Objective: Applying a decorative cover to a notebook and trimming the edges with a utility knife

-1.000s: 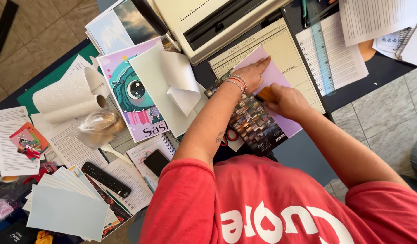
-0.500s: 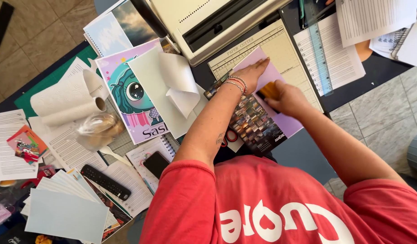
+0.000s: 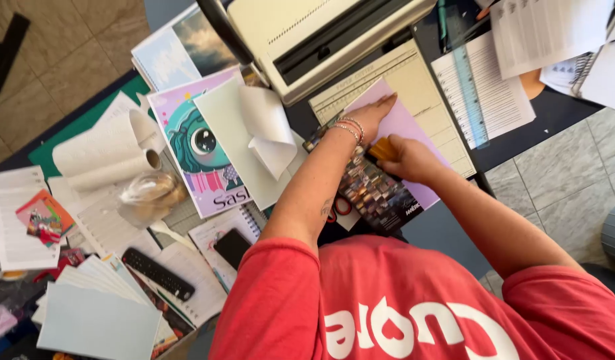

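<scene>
So the pale lilac sheet of card (image 3: 407, 123) sits just right of centre, upper half of the frame, laid over a dark photo-collage printed cover (image 3: 377, 193) and resting on the cream cutting board with ruled lines (image 3: 414, 77). Looks like the smoothing is partway: the sheet lies flat near the top, the lower stretch is still under the hands. Left hand (image 3: 371, 117) is spread flat, fingers together, pinning the sheet. Right hand (image 3: 407, 159) is curled tight around a small orange-brown flat block (image 3: 384, 149), pressing it onto the sheet's edge.
</scene>
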